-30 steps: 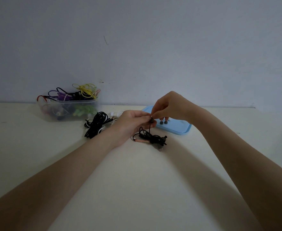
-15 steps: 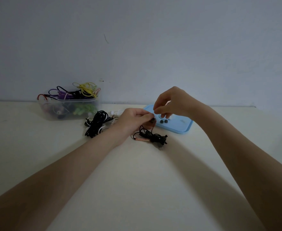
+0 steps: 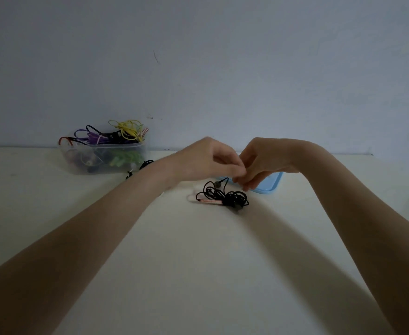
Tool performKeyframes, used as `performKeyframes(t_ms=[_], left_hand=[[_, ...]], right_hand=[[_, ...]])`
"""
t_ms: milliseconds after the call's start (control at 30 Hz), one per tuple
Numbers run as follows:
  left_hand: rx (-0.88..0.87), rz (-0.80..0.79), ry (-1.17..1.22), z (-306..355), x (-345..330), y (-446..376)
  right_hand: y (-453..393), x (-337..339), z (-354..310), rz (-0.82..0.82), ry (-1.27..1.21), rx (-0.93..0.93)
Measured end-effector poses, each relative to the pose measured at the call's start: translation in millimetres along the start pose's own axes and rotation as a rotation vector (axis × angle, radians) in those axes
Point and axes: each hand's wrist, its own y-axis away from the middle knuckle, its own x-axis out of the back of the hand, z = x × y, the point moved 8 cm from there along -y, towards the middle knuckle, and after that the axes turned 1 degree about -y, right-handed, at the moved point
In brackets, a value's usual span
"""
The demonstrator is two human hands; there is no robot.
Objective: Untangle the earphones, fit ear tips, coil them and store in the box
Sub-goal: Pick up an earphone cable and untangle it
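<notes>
Pale worktop (image 3: pixel 198 262) against a blue-grey wall: a tangled black earphone (image 3: pixel 224 196) lies on it, one strand rising toward the left hand (image 3: pixel 205 160) and right hand (image 3: pixel 261 163), whose curled fingertips meet above it; what they pinch is hidden. Behind, a clear box (image 3: pixel 101 159) holds coloured cables.

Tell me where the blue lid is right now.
In the head view the blue lid lies flat on the table, right of centre, mostly hidden behind the right hand, just beyond the black earphones.
</notes>
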Motion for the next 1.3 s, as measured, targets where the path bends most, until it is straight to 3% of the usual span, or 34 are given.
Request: performKeyframes(t_ms=[100, 200, 367, 567, 767, 1000, 1300], left_hand=[[-0.004, -0.229, -0.293, 2, -34, 1], [-0.045, -0.241, -0.440, -7, -49, 0], [-0.034, -0.123, -0.317, -20, -38, -4], [0.209, 0.192, 0.393, -59, -6, -1], [0.241, 0.304, 0.670, -75, -9, -1], [0.263, 0.408, 0.733, -81, -3, 4], [0.139, 0.354, 0.489, -65, -9, 1]], right_hand=[[2, 1, 2, 0.002, 0.020, -0.020], [1, 5, 5, 0.035, 0.021, -0.035], [1, 9, 7, 0.056, -0.063, -0.026], [-3, 18, 8, 0.173, -0.352, 0.035], [-6, 7, 12, 0.097, -0.435, -0.022], [-11, -21, 0, -0.080, -0.523, 0.072], [-19, -12, 15, 0.057, -0.693, 0.047]])
